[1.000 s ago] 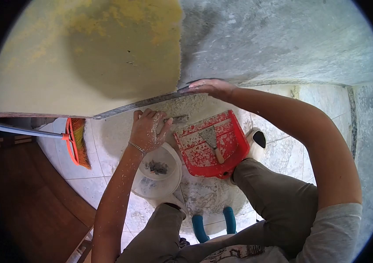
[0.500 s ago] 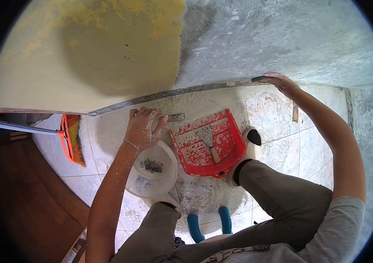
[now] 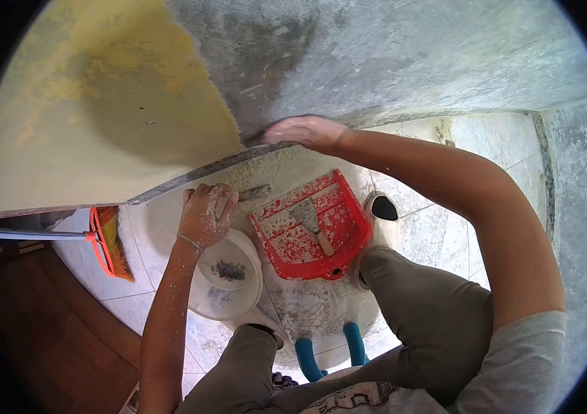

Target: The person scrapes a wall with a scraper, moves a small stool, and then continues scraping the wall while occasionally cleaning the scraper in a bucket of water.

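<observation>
Past the red plastic dustpan [image 3: 354, 210], my head view shows the blurred right hand [image 3: 307, 132] at the mottled grey wall [image 3: 390, 62]; its grip I can't tell. Left of the dustpan, the left hand [image 3: 203, 215] clasps a grey flat-bladed scraper [image 3: 257, 190], overlapping a round white bucket [image 3: 203, 293].

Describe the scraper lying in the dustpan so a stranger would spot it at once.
On the tiled floor, beside the right shoe, sits a red dustpan strewn with pale debris. Inside it lies the scraper, its blade toward the wall, its handle pointing away. That light wooden handle and flared blade set it apart from the loose debris.
</observation>
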`<state>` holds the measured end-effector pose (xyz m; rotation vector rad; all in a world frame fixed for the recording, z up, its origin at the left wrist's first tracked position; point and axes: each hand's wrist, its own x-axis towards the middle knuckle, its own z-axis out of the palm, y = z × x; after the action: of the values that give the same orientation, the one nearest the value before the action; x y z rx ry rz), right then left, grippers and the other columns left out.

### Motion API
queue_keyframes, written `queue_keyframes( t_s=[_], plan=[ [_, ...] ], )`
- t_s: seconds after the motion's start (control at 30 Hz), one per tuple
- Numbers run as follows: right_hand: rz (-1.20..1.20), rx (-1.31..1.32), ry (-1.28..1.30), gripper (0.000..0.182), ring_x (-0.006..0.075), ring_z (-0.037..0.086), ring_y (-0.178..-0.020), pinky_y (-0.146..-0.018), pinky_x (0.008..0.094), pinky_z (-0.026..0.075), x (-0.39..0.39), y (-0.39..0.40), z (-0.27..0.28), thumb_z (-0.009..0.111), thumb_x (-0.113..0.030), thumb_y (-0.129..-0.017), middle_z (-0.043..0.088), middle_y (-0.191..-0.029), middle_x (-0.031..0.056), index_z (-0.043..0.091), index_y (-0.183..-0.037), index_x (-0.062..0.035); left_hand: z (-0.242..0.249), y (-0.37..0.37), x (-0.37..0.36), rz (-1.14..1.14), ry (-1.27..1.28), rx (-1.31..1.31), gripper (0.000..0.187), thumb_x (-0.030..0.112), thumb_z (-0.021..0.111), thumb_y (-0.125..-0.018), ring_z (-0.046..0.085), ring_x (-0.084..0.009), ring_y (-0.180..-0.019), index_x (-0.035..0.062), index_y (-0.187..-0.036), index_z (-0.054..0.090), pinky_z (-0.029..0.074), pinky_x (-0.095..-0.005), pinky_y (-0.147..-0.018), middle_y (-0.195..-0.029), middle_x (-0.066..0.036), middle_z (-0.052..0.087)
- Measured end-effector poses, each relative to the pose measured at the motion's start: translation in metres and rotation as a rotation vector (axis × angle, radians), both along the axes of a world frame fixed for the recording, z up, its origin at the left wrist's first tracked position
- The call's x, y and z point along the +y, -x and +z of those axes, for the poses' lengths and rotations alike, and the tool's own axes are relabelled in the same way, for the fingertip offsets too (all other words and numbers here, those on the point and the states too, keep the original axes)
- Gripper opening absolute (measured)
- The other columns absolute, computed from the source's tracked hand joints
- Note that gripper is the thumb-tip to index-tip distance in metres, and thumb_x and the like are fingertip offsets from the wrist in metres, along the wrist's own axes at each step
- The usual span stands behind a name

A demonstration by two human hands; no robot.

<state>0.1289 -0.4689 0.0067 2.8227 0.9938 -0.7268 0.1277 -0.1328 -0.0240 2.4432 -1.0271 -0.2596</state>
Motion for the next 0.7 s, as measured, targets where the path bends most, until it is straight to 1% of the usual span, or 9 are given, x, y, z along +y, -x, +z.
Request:
queue_keyframes(
  t_s=[0.07,0.1,0.23,0.33,0.37,0.43,0.5,0.6,0.7],
  plan=[
    [0.481,-0.822,0.640,0.060,0.0132,0.006,-0.155,-0.129,0.0335,0.003,0.019,0.007,0.011,0.038,-0.031,-0.103,0.013,-0.169,-0.0054,0.026,-0.159,-0.0141,-0.001,0.000,0.001,0.003,0.015,-0.001,0.020,0.028,0.065,-0.093,0.062,-0.0275,-0.092,0.0101,-0.101,0.067,0.038,-0.0431,-0.086,-0.091,-0.009,0.069],
    [0.478,-0.823,0.639,0.060,0.0132,0.006,-0.155,-0.129,0.0335,0.003,0.017,0.006,0.002,0.038,-0.031,-0.103,0.013,-0.169,-0.0054,0.026,-0.159,-0.0141,-0.001,0.000,0.001,0.001,0.013,-0.002,0.020,0.028,0.065,-0.093,0.062,-0.0275,-0.092,0.0101,-0.101,0.067,0.038,-0.0431,-0.086,-0.091,-0.009,0.069],
    [0.476,-0.807,0.631,0.064,0.0102,0.002,-0.155,-0.128,0.0344,0.004,-0.073,0.038,-0.022,0.041,-0.031,-0.103,0.004,-0.169,-0.0063,0.015,-0.161,-0.0198,-0.003,0.002,0.003,0.024,0.031,-0.004,0.019,0.028,0.065,-0.094,0.062,-0.0277,-0.092,0.0099,-0.100,0.067,0.038,-0.0433,-0.087,-0.091,-0.009,0.069],
    [0.488,-0.816,0.644,0.070,0.0080,-0.001,-0.155,-0.128,0.0352,0.005,-0.098,0.043,-0.031,0.043,-0.031,-0.103,-0.004,-0.170,-0.0071,0.006,-0.162,-0.0240,0.000,0.003,0.003,0.031,0.061,-0.003,0.020,0.028,0.065,-0.094,0.062,-0.0276,-0.093,0.0097,-0.100,0.067,0.038,-0.0432,-0.087,-0.091,-0.009,0.069],
    [0.462,-0.825,0.778,0.068,0.0087,0.002,-0.155,-0.128,0.0344,0.004,-0.090,0.040,-0.048,0.042,-0.028,-0.103,-0.004,-0.170,-0.0071,0.008,-0.162,-0.0224,0.000,0.002,0.001,0.024,0.069,0.010,0.020,0.028,0.065,-0.094,0.062,-0.0276,-0.093,0.0097,-0.100,0.067,0.038,-0.0432,-0.088,-0.092,-0.009,0.069],
    [0.308,-0.766,0.335,0.067,0.0087,0.006,-0.154,-0.129,0.0341,0.004,-0.070,0.020,-0.084,0.043,-0.027,-0.103,0.000,-0.170,-0.0057,0.011,-0.162,-0.0178,0.005,0.003,-0.002,0.024,0.041,0.018,0.020,0.028,0.065,-0.093,0.062,-0.0276,-0.093,0.0096,-0.100,0.067,0.039,-0.0431,-0.088,-0.092,-0.009,0.069],
    [0.576,-0.930,0.547,0.066,0.0131,0.008,-0.155,-0.129,0.0336,0.003,-0.018,0.006,-0.040,0.043,-0.027,-0.103,0.006,-0.170,-0.0020,0.015,-0.161,-0.0139,0.005,0.003,-0.003,0.004,0.000,0.028,0.019,0.028,0.065,-0.093,0.062,-0.0277,-0.092,0.0096,-0.100,0.068,0.039,-0.0430,-0.088,-0.092,-0.009,0.069],
    [0.443,-0.900,0.467,0.071,0.0131,0.008,-0.155,-0.129,0.0337,0.001,-0.031,0.022,0.003,0.047,-0.031,-0.101,0.007,-0.170,-0.0018,0.013,-0.162,-0.0151,-0.007,0.000,0.004,0.023,-0.017,-0.015,0.019,0.027,0.066,-0.093,0.062,-0.0278,-0.092,0.0098,-0.101,0.068,0.039,-0.0428,-0.087,-0.092,-0.009,0.069],
    [0.320,-0.828,0.316,0.080,0.0130,0.009,-0.155,-0.129,0.0339,-0.002,-0.036,0.039,0.013,0.053,-0.038,-0.098,0.010,-0.169,-0.0016,0.010,-0.162,-0.0170,-0.009,0.004,0.008,0.020,0.018,-0.044,0.020,0.027,0.066,-0.093,0.062,-0.0276,-0.094,0.0102,-0.103,0.068,0.038,-0.0425,-0.087,-0.092,-0.010,0.069]
  ],
)
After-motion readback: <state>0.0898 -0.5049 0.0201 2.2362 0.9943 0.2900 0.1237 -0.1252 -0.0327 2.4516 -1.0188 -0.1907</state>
